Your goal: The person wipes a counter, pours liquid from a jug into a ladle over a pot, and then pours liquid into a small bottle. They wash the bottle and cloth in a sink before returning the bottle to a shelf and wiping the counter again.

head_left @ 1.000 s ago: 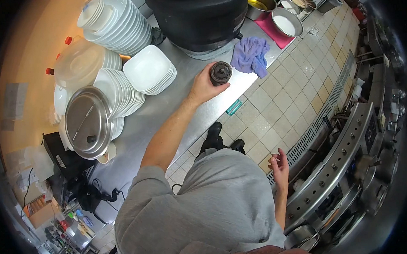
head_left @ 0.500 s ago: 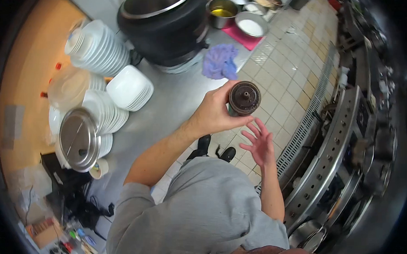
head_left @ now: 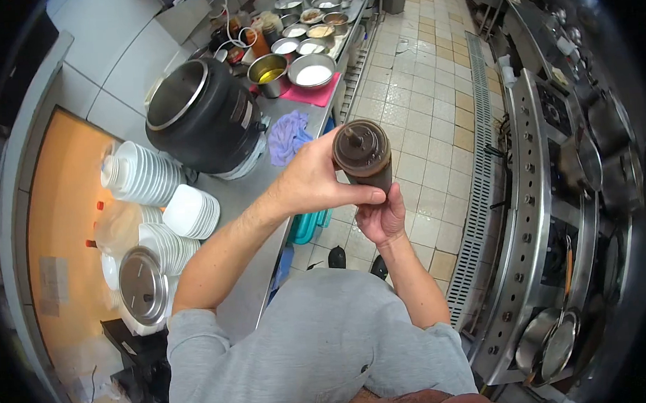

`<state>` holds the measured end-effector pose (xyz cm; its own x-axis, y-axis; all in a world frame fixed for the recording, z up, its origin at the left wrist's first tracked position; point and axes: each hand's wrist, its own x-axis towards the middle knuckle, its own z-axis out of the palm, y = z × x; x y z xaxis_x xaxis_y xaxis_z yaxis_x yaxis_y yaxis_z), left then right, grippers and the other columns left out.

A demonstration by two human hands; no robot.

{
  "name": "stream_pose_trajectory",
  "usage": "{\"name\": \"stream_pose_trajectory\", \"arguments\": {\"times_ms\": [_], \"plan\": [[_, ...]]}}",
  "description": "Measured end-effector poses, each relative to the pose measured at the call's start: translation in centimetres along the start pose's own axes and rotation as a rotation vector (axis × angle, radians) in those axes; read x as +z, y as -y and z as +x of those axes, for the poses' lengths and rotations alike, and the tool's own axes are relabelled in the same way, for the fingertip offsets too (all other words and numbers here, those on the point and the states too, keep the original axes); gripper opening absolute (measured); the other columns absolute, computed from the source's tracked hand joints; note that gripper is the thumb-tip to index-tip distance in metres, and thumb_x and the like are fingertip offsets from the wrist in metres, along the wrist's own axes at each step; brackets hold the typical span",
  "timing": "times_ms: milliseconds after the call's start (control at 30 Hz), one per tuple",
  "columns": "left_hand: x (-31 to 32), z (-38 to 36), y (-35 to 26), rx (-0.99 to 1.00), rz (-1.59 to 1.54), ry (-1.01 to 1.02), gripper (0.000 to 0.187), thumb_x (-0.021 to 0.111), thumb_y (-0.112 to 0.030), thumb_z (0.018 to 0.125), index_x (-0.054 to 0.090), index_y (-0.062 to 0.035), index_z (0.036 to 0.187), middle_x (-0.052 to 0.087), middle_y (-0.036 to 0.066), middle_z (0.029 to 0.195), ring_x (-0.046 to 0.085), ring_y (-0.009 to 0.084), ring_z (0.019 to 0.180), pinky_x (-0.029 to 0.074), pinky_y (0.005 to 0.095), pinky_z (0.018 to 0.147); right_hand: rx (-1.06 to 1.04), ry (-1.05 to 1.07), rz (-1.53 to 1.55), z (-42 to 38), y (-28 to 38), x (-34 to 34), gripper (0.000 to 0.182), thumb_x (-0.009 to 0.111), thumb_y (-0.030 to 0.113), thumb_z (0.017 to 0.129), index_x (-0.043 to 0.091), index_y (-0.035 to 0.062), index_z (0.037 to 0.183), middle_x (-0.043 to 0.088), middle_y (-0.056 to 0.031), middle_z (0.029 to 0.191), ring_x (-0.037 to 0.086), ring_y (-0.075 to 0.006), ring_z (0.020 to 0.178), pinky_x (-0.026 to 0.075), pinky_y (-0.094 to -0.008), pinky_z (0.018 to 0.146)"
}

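Note:
A dark brown squeeze bottle with a nozzle lid is held up in front of my body, its top facing me. My left hand is closed around the bottle from the left, the thumb lying across its near side. Lower down, my right hand grips the bottle near its base with curled fingers and raised thumb. Part of the right fingers is hidden behind the bottle.
On the steel counter to the left are a black soup warmer, a purple cloth, stacked white dishes and a metal lid. Bowls of ingredients line the far end. A stove with pans runs along the right.
My right hand has gone from open and apart to gripping the lower bottle. The bottle has tilted slightly, showing more of its side. My view has shifted to face further down the aisle.

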<state>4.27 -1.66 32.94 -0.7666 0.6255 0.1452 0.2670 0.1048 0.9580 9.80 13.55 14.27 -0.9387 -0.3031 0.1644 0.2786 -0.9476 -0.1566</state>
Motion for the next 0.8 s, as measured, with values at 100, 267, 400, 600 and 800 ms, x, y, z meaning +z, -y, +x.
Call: {"name": "stream_pose_trajectory", "arguments": {"times_ms": [100,267,400,600,800], "plan": [[0.2,1.0,-1.1,-0.007,-0.074,0.069,0.081,0.091,-0.016,0.067,0.049,0.0011,0.133,0.065,0.010,0.117,0.062,0.0168,0.109,0.052,0.0341,0.096,-0.049,-0.067,-0.018,-0.7,0.6,1.4,0.060,0.060,0.052,0.093,0.050,0.0092,0.135,0.065,-0.0114,0.119,0.069,-0.0216,0.097,0.060,-0.0275,0.053],[-0.3,3.3,-4.3,-0.006,0.217,0.193,0.086,0.091,-0.018,0.069,0.044,-0.0011,0.139,0.060,0.009,0.125,0.057,0.0181,0.118,0.047,0.0360,0.104,-0.146,-0.100,-0.152,-1.4,1.4,1.9,0.063,0.063,0.051,0.092,0.049,0.0078,0.135,0.065,-0.0122,0.117,0.068,-0.0252,0.099,0.061,-0.0266,0.054],[0.3,4.9,-5.3,-0.022,0.303,0.263,0.086,0.092,-0.022,0.068,0.046,-0.0028,0.139,0.060,0.009,0.123,0.057,0.0191,0.119,0.049,0.0365,0.102,-0.270,-0.089,-0.192,-2.1,3.1,2.4,0.060,0.062,0.047,0.093,0.048,0.0078,0.137,0.065,-0.0129,0.119,0.067,-0.0273,0.104,0.062,-0.0271,0.059],[1.1,7.7,-9.9,0.253,0.622,0.271,0.094,0.090,-0.040,0.068,0.045,-0.0071,0.144,0.060,0.019,0.127,0.058,0.0294,0.120,0.049,0.0432,0.102,-0.338,-0.093,-0.102,-3.2,4.9,2.9,0.058,0.063,0.047,0.093,0.050,0.0081,0.135,0.064,-0.0123,0.122,0.066,-0.0236,0.105,0.062,-0.0278,0.063],[4.9,11.5,-15.3,0.193,1.043,0.576,0.078,0.084,-0.017,0.066,0.051,-0.0036,0.136,0.066,0.023,0.115,0.069,0.0327,0.100,0.056,0.0382,0.088,-0.391,-0.061,-0.104,-3.7,5.3,2.8,0.054,0.061,0.045,0.095,0.053,0.0085,0.134,0.063,-0.0102,0.123,0.063,-0.0290,0.107,0.064,-0.0300,0.067]]}}
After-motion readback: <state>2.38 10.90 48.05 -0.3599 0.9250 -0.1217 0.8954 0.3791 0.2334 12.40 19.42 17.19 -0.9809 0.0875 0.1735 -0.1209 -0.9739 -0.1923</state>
